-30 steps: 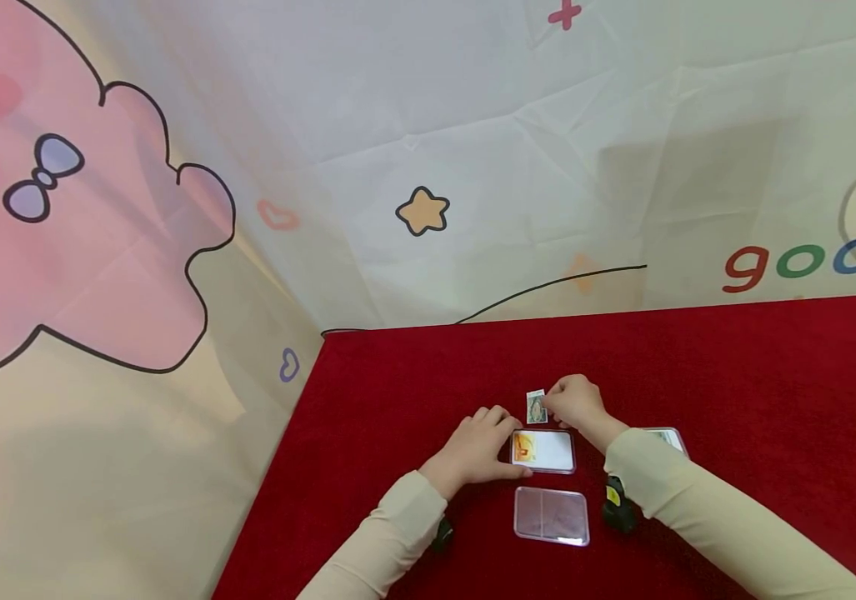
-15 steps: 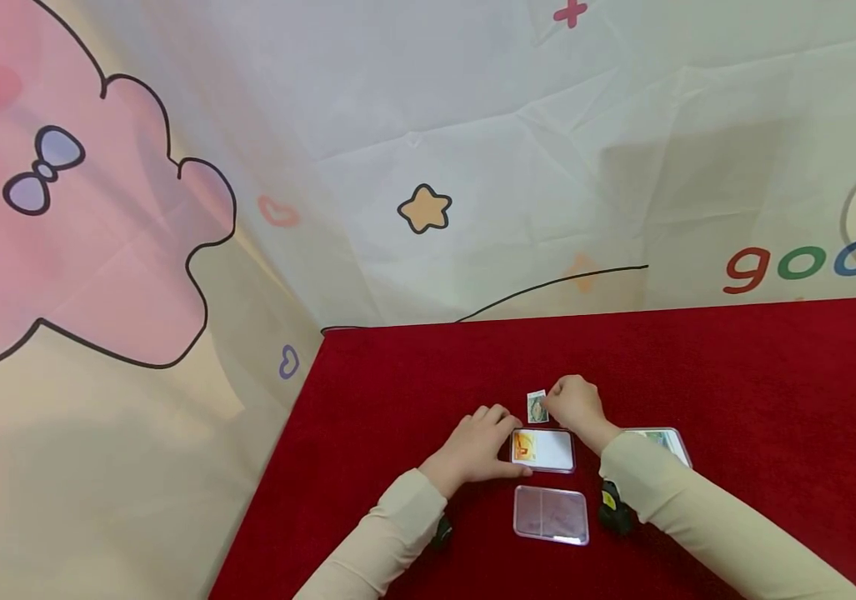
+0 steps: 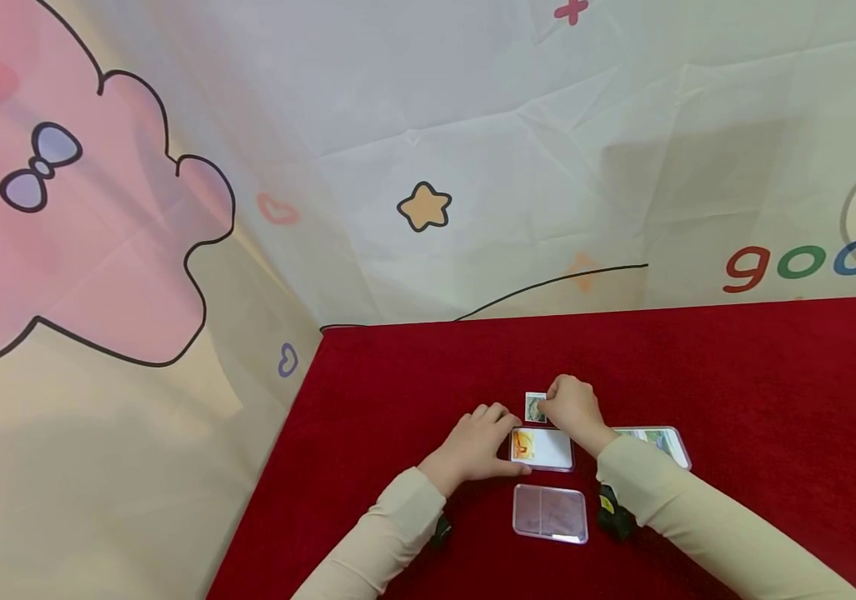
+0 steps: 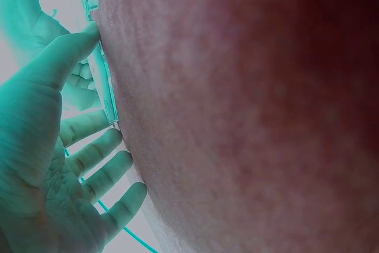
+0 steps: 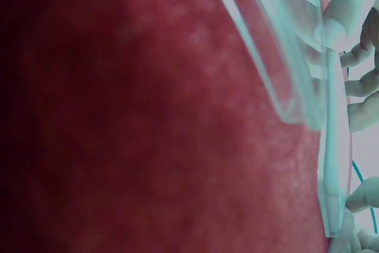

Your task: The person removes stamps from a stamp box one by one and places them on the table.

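Observation:
My left hand (image 3: 473, 446) holds the left end of a clear plastic case (image 3: 555, 450) between thumb and forefinger. Under its cover lies a white sheet with a small orange picture at the left. In the left wrist view the thumb (image 4: 80, 42) touches the case's edge, the other fingers spread beyond. Just behind the case, my right hand (image 3: 573, 408) pinches the right edge of a small stamp (image 3: 533, 407) with a white border; its fingertips cover part of the stamp. The right wrist view shows only the fingers (image 5: 362, 194) of that hand, beside the case's end.
A clear plastic lid (image 3: 550, 514) lies on the red cloth (image 3: 412, 375) in front of the case. To the right, partly behind my right sleeve (image 3: 668, 492), is another case (image 3: 660, 442) with a picture inside. A printed curtain (image 3: 533, 208) hangs behind the table.
The right hand has shifted slightly left over the stamp, covering more of it. The stamp has turned a little straighter. My left hand stays on the case.

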Demonstrator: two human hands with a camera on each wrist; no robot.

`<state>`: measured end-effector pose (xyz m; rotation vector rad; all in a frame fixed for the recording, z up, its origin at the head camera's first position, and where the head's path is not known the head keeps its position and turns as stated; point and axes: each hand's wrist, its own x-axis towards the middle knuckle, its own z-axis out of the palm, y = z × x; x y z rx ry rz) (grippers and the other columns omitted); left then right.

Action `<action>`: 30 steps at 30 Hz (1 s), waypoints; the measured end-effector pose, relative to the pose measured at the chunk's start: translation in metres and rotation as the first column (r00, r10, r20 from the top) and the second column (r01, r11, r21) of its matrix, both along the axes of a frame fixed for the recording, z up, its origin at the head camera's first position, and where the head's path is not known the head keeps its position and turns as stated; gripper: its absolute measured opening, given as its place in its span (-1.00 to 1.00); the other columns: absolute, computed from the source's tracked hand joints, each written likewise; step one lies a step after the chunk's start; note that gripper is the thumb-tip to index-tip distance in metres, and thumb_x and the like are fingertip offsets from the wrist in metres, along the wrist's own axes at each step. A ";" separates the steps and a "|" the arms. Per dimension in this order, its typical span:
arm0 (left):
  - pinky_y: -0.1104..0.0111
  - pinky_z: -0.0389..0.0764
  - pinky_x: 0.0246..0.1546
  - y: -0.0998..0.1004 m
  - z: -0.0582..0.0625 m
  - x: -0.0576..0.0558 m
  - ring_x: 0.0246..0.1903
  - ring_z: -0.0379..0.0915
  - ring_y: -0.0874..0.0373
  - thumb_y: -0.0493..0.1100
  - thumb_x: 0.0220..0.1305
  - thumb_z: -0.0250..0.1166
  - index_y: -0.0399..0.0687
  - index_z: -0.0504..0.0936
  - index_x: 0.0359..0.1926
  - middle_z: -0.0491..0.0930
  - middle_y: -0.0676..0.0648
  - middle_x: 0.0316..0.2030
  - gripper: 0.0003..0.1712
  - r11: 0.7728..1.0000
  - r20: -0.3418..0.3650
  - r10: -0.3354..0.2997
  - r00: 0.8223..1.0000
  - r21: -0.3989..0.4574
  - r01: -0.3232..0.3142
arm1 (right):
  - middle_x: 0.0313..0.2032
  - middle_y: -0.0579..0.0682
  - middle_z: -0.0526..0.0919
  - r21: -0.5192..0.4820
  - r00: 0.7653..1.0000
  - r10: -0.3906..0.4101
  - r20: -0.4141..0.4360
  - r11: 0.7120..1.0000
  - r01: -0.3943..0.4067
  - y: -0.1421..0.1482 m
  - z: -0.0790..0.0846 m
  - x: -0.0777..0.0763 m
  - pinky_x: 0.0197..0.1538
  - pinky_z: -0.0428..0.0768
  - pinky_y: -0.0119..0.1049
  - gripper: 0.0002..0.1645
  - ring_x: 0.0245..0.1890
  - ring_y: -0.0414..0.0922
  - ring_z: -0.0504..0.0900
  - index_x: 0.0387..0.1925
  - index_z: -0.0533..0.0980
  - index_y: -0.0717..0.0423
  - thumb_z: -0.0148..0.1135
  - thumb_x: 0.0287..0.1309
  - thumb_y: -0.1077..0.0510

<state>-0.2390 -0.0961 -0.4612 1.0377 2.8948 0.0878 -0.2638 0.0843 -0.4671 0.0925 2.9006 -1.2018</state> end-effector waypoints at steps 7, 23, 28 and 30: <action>0.33 0.45 -0.06 -0.001 0.003 0.001 0.03 0.34 0.16 0.33 0.05 0.31 0.03 0.50 0.11 0.43 0.02 0.04 -0.29 1.000 -0.004 -0.003 1.000 -0.004 0.003 | -0.57 0.06 0.53 -0.003 1.000 0.005 0.010 1.000 -0.005 -0.001 0.002 0.000 -0.50 0.42 -0.31 -0.85 -0.55 -0.09 0.47 -0.55 0.44 0.23 0.25 -0.03 0.26; 0.34 0.45 -0.09 0.000 0.000 0.001 0.01 0.35 0.16 0.32 0.05 0.32 0.03 0.50 0.11 0.44 0.03 0.02 -0.30 1.000 -0.012 -0.010 1.000 0.000 0.010 | -0.54 0.09 0.55 0.008 1.000 0.027 0.005 1.000 -0.027 0.003 0.002 0.003 -0.52 0.41 -0.34 -0.84 -0.56 -0.11 0.46 -0.47 0.47 0.28 0.21 0.03 0.22; 0.36 0.44 -0.12 0.000 -0.002 0.000 -0.01 0.34 0.17 0.33 0.05 0.32 0.03 0.51 0.10 0.43 0.03 0.01 -0.30 1.000 -0.016 -0.011 1.000 -0.002 0.011 | -0.52 0.09 0.57 0.004 0.998 0.058 -0.009 0.998 -0.058 0.005 0.003 0.004 -0.51 0.42 -0.33 -0.84 -0.55 -0.11 0.46 -0.45 0.48 0.29 0.21 0.03 0.22; 0.36 0.44 -0.12 0.000 -0.002 -0.001 -0.01 0.34 0.17 0.33 0.05 0.32 0.03 0.51 0.10 0.43 0.03 0.01 -0.30 1.000 -0.015 -0.010 1.000 -0.004 0.010 | -0.53 0.08 0.57 -0.002 0.997 0.075 -0.017 0.997 -0.075 0.006 0.004 0.004 -0.52 0.41 -0.34 -0.84 -0.56 -0.13 0.46 -0.45 0.49 0.29 0.21 0.04 0.23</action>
